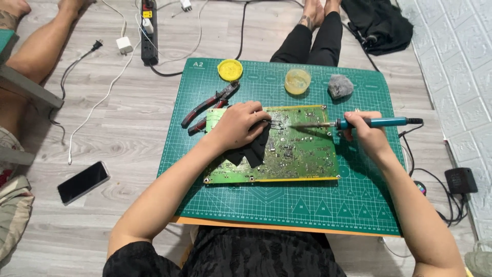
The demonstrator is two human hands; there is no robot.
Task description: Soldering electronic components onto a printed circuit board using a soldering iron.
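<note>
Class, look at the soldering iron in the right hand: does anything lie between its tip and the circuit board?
Nothing visible does. The soldering iron, held by the right hand, points its tip straight over the circuit board. The left hand, tweezers and black cloth sit just beyond the tip.

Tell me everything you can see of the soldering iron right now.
The soldering iron has a teal handle, a black rear end with a dark cord trailing off to the right, and a slim metal shaft ending in a tip. It lies nearly level, tip pointing left, over the upper middle of the green circuit board. The right hand grips the handle. The tip sits close to the tweezers held by the left hand; whether it touches the board cannot be told.
</note>
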